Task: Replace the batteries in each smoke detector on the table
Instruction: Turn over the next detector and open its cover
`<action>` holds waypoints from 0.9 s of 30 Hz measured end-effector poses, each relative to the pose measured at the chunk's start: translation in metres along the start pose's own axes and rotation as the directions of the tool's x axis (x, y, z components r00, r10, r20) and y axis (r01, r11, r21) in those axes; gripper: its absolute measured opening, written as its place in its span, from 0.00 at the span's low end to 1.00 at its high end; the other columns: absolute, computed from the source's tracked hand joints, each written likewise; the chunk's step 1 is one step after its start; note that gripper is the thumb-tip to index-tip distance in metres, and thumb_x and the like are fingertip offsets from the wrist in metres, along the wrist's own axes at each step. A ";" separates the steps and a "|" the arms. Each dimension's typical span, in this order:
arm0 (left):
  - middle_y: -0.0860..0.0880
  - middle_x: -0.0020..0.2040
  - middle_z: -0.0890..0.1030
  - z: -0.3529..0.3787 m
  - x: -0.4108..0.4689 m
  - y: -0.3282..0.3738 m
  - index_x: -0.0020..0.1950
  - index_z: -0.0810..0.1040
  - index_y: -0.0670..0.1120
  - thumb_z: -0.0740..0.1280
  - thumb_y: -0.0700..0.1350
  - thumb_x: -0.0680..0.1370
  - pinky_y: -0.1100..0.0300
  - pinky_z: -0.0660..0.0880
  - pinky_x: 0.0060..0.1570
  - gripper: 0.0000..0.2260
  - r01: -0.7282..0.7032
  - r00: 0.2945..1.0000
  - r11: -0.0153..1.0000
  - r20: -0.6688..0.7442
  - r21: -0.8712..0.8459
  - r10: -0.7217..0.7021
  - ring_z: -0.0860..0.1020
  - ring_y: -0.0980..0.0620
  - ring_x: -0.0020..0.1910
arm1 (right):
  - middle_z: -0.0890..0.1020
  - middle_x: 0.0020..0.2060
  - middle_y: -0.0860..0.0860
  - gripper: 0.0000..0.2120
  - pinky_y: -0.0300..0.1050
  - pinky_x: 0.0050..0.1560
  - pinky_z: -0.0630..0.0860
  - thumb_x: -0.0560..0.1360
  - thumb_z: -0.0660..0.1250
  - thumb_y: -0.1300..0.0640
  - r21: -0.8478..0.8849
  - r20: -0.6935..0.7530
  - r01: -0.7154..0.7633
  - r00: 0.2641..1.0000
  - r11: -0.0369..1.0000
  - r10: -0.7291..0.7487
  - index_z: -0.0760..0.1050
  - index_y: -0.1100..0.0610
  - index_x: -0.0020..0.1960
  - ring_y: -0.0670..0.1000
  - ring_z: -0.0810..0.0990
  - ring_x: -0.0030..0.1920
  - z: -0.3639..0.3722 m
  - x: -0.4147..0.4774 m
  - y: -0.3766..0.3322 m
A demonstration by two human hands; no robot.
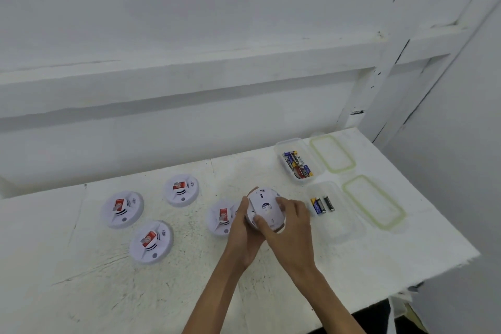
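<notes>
Both my hands hold one white round smoke detector (264,206) above the table, its back side turned toward me. My left hand (242,228) grips it from the left and underneath. My right hand (288,221) grips its right rim, thumb pressed on the near edge. Several other detectors lie face up with red labels: one (122,209) at far left, one (150,242) nearest me, one (181,189) further back, and one (221,216) partly hidden behind my left hand.
A clear box (298,164) with several batteries stands at the back right, its green-rimmed lid (333,153) beside it. A nearer clear box (336,214) holds two batteries (322,205), with its lid (374,202) to the right. The table's right edge (447,214) is close.
</notes>
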State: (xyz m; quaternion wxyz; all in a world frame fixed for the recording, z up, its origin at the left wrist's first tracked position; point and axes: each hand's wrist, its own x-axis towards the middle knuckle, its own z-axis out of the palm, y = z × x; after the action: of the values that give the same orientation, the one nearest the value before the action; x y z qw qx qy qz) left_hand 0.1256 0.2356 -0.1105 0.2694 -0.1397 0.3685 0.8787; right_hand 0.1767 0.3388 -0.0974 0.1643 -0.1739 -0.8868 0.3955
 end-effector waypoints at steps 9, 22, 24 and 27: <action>0.39 0.67 0.81 0.005 0.006 0.010 0.76 0.71 0.44 0.56 0.60 0.83 0.45 0.81 0.57 0.27 0.019 1.000 0.997 -0.026 0.080 -0.017 0.80 0.38 0.65 | 0.77 0.57 0.44 0.35 0.34 0.50 0.75 0.65 0.71 0.32 0.079 -0.037 0.046 0.998 0.996 -0.043 0.75 0.51 0.65 0.47 0.73 0.57 0.001 0.012 0.000; 0.41 0.62 0.84 0.005 0.002 0.006 0.73 0.73 0.46 0.54 0.57 0.85 0.49 0.83 0.47 0.23 0.004 1.000 0.999 -0.010 0.050 -0.004 0.84 0.41 0.58 | 0.78 0.55 0.45 0.34 0.27 0.45 0.69 0.64 0.73 0.35 0.071 -0.010 0.025 1.000 0.997 -0.025 0.76 0.53 0.63 0.47 0.72 0.55 -0.001 0.012 -0.003; 0.41 0.62 0.83 0.005 0.001 0.005 0.74 0.72 0.46 0.54 0.57 0.85 0.49 0.84 0.46 0.23 0.003 1.000 0.998 -0.031 0.062 -0.001 0.84 0.41 0.58 | 0.78 0.55 0.46 0.33 0.28 0.45 0.70 0.63 0.74 0.35 0.076 0.007 0.015 1.000 0.997 -0.015 0.76 0.53 0.62 0.48 0.73 0.55 -0.001 0.012 -0.001; 0.43 0.61 0.84 0.005 -0.001 -0.001 0.72 0.74 0.48 0.54 0.54 0.86 0.51 0.84 0.45 0.20 -0.029 0.999 0.997 -0.032 0.068 0.032 0.85 0.43 0.56 | 0.76 0.57 0.47 0.32 0.36 0.50 0.76 0.66 0.77 0.40 0.079 0.079 -0.050 0.996 0.996 0.044 0.73 0.52 0.64 0.50 0.74 0.57 -0.003 0.014 0.001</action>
State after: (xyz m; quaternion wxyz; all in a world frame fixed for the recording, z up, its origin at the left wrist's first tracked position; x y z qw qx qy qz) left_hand 0.1265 0.2391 -0.1070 0.2543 -0.1395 0.4044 0.8674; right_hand 0.1658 0.3474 -0.0944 0.1275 -0.1728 -0.8713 0.4413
